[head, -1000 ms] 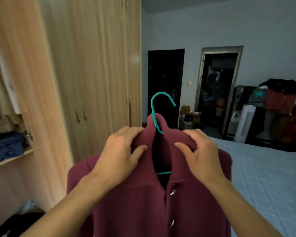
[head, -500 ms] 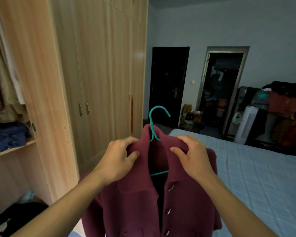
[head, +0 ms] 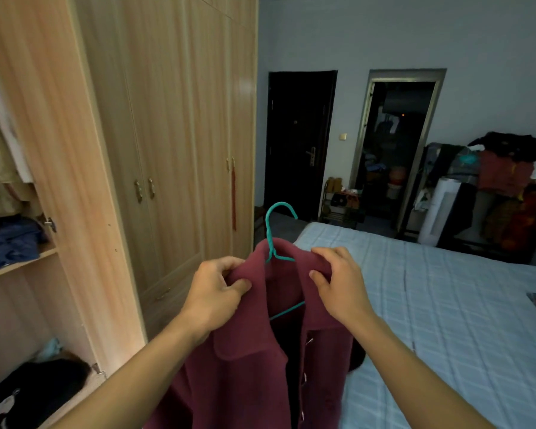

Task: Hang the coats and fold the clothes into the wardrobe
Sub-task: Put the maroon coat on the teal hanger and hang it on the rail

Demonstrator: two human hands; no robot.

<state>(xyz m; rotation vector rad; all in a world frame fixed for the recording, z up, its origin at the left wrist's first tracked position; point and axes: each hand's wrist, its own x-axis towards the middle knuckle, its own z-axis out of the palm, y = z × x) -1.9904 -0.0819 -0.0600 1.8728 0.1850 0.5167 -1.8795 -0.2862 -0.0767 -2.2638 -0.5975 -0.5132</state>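
Head view, left hand (head: 217, 292): I pinch the left side of the coat's collar, thumb in front and fingers curled over the top edge, so the shoulder sits square on the hanger.
Head view, right hand (head: 338, 280): my fingers curl over the right side of the collar with the thumb in front, gripping it; the two hands are apart, one on each side of the hook.
Head view, coat (head: 248, 366): held up in front of me, between the open wardrobe and the bed, not yet on any rail. It is a dark red, fleecy-looking garment with a broad collar, the front hanging open in a dark gap, small pale buttons down one edge.
Head view, hanger (head: 274, 233): teal, thin; the hook rises free above the collar, and a slanted stretch of its frame shows inside the open neck. I judge it is kept clear for hooking onto a rail.
Head view, wardrobe (head: 75, 181): left compartment open, with hung garments and folded blue clothes on a shelf; the other doors are closed.
Head view, bed (head: 446, 305): pale blue quilted cover, to my right.
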